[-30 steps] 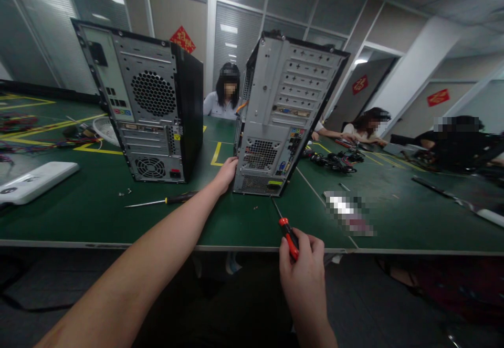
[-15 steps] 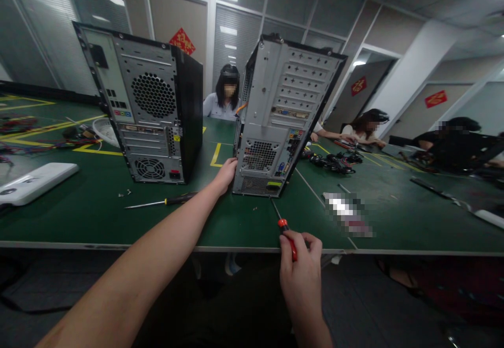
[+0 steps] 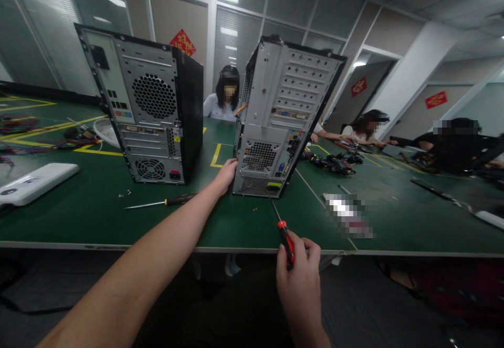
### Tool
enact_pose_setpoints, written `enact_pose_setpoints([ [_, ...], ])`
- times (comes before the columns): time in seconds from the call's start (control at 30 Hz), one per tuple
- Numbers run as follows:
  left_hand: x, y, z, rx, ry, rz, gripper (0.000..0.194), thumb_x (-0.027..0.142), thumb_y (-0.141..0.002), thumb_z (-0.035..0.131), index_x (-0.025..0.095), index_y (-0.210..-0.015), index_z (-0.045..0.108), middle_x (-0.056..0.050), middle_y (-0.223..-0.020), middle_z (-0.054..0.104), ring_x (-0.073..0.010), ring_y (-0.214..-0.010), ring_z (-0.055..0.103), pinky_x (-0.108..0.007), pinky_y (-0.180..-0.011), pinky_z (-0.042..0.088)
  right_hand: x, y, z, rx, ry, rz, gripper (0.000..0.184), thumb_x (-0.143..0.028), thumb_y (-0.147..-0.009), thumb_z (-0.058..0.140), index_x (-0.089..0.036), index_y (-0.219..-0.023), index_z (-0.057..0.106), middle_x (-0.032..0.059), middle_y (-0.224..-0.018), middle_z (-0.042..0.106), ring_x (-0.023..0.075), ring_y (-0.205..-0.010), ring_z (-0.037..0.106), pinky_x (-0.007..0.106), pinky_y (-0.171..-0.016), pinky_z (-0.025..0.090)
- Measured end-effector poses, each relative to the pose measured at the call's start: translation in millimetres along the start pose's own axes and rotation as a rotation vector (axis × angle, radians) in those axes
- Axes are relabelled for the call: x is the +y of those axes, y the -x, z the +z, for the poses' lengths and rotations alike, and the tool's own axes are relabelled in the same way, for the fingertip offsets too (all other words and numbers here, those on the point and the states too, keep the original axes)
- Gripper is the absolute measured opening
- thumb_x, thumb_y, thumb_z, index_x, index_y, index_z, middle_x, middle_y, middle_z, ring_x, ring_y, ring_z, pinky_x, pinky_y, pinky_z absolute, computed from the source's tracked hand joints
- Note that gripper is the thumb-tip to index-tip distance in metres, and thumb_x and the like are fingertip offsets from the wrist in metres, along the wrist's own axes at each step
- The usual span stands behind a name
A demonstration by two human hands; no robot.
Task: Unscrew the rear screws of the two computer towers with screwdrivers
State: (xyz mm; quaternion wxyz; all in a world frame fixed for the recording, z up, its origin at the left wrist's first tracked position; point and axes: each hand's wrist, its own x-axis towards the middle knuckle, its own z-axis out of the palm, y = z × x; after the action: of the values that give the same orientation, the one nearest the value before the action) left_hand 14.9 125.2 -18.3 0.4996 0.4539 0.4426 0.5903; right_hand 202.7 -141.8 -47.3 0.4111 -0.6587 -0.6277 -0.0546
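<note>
A grey metal computer case stands upright in the middle, its back panel towards me. Low on its left side, my left hand grips the case, with the fingertips partly hidden. My right hand is closed around a red-and-black screwdriver. The thin shaft points up and away, its tip at the bottom edge of the case. Whether the tip sits in a screw, I cannot tell. A few tiny pieces, perhaps screws, lie on the table just left of the shaft.
To the left stands a second computer case. A yellow-and-black screwdriver lies before it, partly behind my forearm. There are a white device, a bowl and black cables on the green table. Several people sit beyond.
My right thumb and fingers have shifted on the screwdriver handle, and that hand sits slightly lower and further left. The left hand and both cases are where they were.
</note>
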Motion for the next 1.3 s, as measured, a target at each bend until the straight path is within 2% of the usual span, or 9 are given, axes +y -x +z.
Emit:
enact_pose_setpoints([
  [0.13,1.2,1.8,-0.1,-0.008,0.002,-0.002,0.035,0.039,-0.083,0.062,0.021,-0.112,0.067,-0.009,-0.119,0.073,-0.027,-0.114,0.066,-0.039,-0.096,0.051,1.3,1.3,1.2,-0.001,0.047,0.03,0.035,-0.041,-0.104,0.044,-0.021,-0.129,0.058,0.0118,-0.115,0.053,0.023,-0.084,0.065,0.036,-0.068,0.055],
  [0.33,1.8,2.9,-0.7,-0.016,0.012,-0.014,0.037,0.04,-0.083,0.062,0.022,-0.115,0.067,-0.009,-0.117,0.074,-0.0272,-0.111,0.068,-0.038,-0.092,0.053,4.0,-0.5,2.9,0.045,0.012,0.006,0.035,-0.044,-0.106,0.041,-0.02,-0.122,0.061,0.0139,-0.12,0.054,0.0252,-0.093,0.066,0.039,-0.075,0.056],
  [0.47,2.4,2.6,-0.1,-0.005,0.01,-0.018,0.036,0.04,-0.083,0.063,0.021,-0.114,0.067,-0.01,-0.118,0.074,-0.0283,-0.112,0.067,-0.039,-0.093,0.052,4.8,-2.0,3.7,0.025,0.01,0.008,0.035,-0.041,-0.107,0.039,-0.021,-0.12,0.066,0.0129,-0.122,0.053,0.0223,-0.088,0.065,0.039,-0.075,0.056],
  [0.57,3.2,2.9,0.9,0.001,0.007,-0.017,0.033,0.038,-0.084,0.062,0.02,-0.111,0.067,-0.01,-0.119,0.074,-0.0276,-0.113,0.067,-0.039,-0.094,0.052,3.6,-1.6,2.6,0.022,-0.055,0.019,0.032,-0.04,-0.104,0.045,-0.021,-0.115,0.067,0.0127,-0.122,0.05,0.0208,-0.088,0.064,0.039,-0.078,0.058],
  [0.67,3.2,3.3,1.7,0.012,-0.006,0.001,0.031,0.037,-0.084,0.061,0.021,-0.109,0.068,-0.008,-0.12,0.074,-0.0264,-0.117,0.065,-0.037,-0.097,0.051,2.5,-0.4,1.7,0.02,-0.117,0.053,0.029,-0.035,-0.099,0.052,-0.018,-0.12,0.064,0.0138,-0.123,0.047,0.0194,-0.086,0.064,0.036,-0.074,0.06],
  [0.77,2.4,3.3,1.6,0.003,0.004,0.001,0.033,0.037,-0.084,0.061,0.022,-0.112,0.067,-0.008,-0.121,0.073,-0.0262,-0.119,0.064,-0.038,-0.098,0.051,2.8,1.1,1.6,0.007,-0.116,0.063,0.029,-0.029,-0.099,0.05,-0.018,-0.122,0.062,0.0138,-0.122,0.047,0.0186,-0.082,0.065,0.036,-0.072,0.06],
  [0.97,3.4,3.6,0.6,0.005,-0.002,-0.022,0.035,0.038,-0.084,0.061,0.023,-0.116,0.067,-0.008,-0.121,0.073,-0.027,-0.117,0.066,-0.039,-0.097,0.051,3.9,4.2,2.2,0.029,-0.059,0.01,0.03,-0.036,-0.103,0.046,-0.02,-0.124,0.06,0.0144,-0.122,0.05,0.0223,-0.09,0.066,0.036,-0.071,0.058],
  [1.17,7.1,5.9,1.6,0.009,0.003,-0.033,0.034,0.035,-0.085,0.061,0.021,-0.116,0.067,-0.009,-0.121,0.073,-0.0272,-0.115,0.066,-0.038,-0.096,0.051,3.2,4.3,4.1,0.021,0.016,0.012,0.037,-0.042,-0.106,0.042,-0.018,-0.127,0.06,0.0147,-0.118,0.053,0.0234,-0.086,0.066,0.035,-0.065,0.055],
  [1.3,5.6,4.6,1.1,0.004,0.0,-0.033,0.034,0.036,-0.085,0.061,0.021,-0.115,0.066,-0.009,-0.12,0.073,-0.0274,-0.115,0.066,-0.038,-0.096,0.051,5.2,3.6,5.2,0.042,0.0,0.006,0.037,-0.043,-0.106,0.043,-0.018,-0.124,0.063,0.0135,-0.116,0.053,0.0234,-0.09,0.065,0.036,-0.072,0.056],
])
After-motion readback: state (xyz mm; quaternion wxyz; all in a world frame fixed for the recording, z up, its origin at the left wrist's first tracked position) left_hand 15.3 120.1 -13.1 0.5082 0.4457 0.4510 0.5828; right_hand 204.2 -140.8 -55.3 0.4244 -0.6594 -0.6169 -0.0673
